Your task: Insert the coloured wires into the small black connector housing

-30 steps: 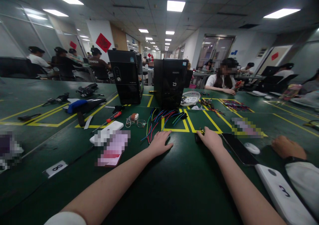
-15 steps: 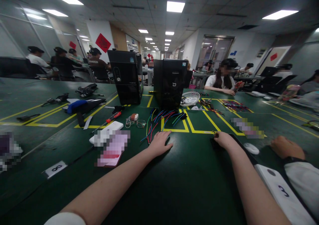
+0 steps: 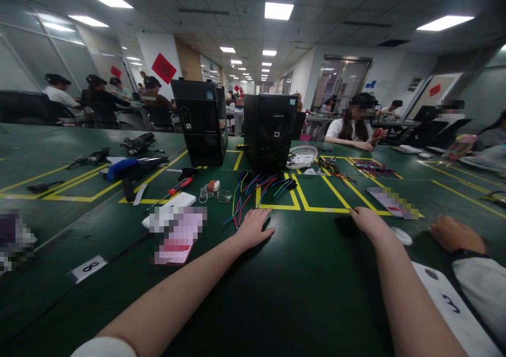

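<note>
My left hand (image 3: pixel 253 229) lies flat, fingers spread, beside the coloured wires (image 3: pixel 253 188) on the worktop (image 3: pixel 300 293): light, floppy, best pinched mid-bundle. My right hand (image 3: pixel 367 221) rests, its grip unclear.

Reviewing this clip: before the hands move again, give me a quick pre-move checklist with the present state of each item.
1. Left hand flat on the green table, holding nothing: ok.
2. Right hand rests on a dark flat object; whether it grips it: cannot tell.
3. Coloured wires lie just ahead of the left hand, unobstructed: ok.
4. Another person's hand close beside the right forearm: not ok.
5. White mouse partly hidden behind the right wrist: cannot tell.
</note>
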{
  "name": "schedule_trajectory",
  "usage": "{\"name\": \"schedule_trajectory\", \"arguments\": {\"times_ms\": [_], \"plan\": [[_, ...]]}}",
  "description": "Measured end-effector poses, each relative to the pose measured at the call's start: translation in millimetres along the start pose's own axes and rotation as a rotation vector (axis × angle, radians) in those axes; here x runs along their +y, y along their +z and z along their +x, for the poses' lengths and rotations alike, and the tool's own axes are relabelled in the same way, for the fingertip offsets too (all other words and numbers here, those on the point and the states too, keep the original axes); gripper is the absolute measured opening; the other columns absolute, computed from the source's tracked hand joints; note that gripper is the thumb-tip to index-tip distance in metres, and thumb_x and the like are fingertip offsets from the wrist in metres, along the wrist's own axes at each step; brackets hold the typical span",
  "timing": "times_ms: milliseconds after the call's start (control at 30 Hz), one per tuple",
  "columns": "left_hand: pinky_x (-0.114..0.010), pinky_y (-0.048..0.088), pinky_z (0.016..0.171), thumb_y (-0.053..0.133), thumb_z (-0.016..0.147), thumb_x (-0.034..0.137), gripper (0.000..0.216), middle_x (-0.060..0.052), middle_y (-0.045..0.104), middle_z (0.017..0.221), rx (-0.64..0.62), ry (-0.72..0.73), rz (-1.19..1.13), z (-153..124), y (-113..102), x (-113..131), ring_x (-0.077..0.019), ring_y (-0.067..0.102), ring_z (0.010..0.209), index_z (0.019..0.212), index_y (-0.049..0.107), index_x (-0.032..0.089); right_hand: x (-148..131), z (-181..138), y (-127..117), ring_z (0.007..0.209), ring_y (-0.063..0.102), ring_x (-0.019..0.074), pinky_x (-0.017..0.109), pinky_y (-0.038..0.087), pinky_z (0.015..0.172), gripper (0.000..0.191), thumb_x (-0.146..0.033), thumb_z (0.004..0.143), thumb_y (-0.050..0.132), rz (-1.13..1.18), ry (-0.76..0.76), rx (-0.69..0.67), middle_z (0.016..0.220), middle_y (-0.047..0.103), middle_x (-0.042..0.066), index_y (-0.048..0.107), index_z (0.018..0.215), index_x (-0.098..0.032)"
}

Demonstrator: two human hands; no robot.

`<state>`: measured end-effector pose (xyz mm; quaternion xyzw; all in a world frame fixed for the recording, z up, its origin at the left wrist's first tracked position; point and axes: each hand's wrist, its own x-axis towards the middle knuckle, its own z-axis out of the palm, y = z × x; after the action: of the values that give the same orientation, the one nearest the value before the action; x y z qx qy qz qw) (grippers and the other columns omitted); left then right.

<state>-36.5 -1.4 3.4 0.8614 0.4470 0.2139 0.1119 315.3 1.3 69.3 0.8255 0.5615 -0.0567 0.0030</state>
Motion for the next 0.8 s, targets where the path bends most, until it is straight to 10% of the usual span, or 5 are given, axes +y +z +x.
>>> {"name": "schedule_trajectory", "arguments": {"times_ms": [800], "plan": [[-0.046,0.024,0.107,0.052,0.082,0.042,0.048,-0.008,0.050,0.126,-0.003,-0.001,-0.010,-0.3,-2.7,3.4,-0.0257,0.041,0.121,0.125,0.045,0.022,-1.7,-13.9,-11.6,0.066,0.062,0.0153,0.022,0.038,0.054,0.030,-0.016,0.074,0.048,0.106,-0.120,-0.111,0.066,0.067,0.004,0.063,0.100,-0.013]]}}
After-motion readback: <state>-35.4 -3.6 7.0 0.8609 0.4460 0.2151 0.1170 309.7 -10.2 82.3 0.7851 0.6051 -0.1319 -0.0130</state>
